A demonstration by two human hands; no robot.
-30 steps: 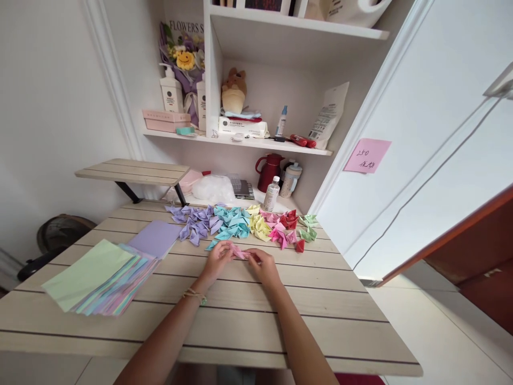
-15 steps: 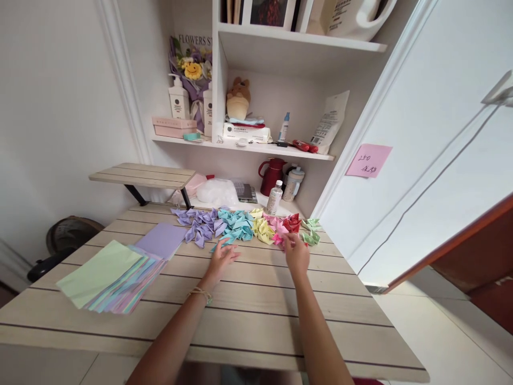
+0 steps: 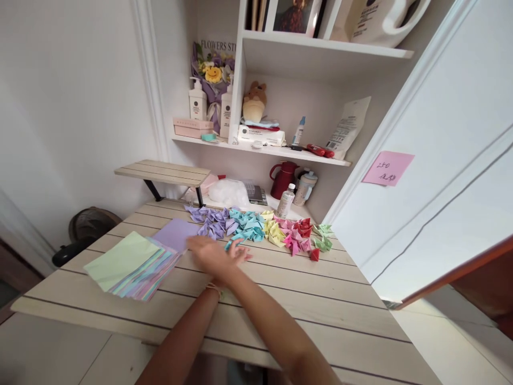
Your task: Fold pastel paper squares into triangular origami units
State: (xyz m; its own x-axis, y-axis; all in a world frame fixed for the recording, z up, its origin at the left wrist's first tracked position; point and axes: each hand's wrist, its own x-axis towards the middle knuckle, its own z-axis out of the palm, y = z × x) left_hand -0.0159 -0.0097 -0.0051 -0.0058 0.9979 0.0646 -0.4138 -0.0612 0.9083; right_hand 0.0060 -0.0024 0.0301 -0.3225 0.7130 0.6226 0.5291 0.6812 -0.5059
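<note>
My right hand (image 3: 208, 255) is crossed over my left wrist and reaches leftward, its fingertips at the right edge of a purple paper sheet (image 3: 176, 234). Motion blurs those fingers, so their grip is unclear. Partly behind it, my left hand (image 3: 240, 253) holds nothing, fingers apart, just in front of the folded blue papers (image 3: 246, 225). Purple folded papers (image 3: 212, 222) lie left of the blue ones. Yellow (image 3: 274, 233), pink (image 3: 294, 240), red (image 3: 303, 228) and green folded papers (image 3: 323, 243) follow to the right. Left of my hands is a fanned stack of coloured sheets (image 3: 124, 262).
A small raised shelf (image 3: 164, 171) stands at the table's back left. Behind the folded papers are a clear bottle (image 3: 285, 202), a dark red jug (image 3: 284, 181) and a light tumbler (image 3: 305, 188). A pink note (image 3: 388, 168) is stuck to the right wall.
My hands held a pink folded paper together. My right hand took it to the pink group, then swung left across my left arm to the sheets. My left hand let go. The view shifted.
</note>
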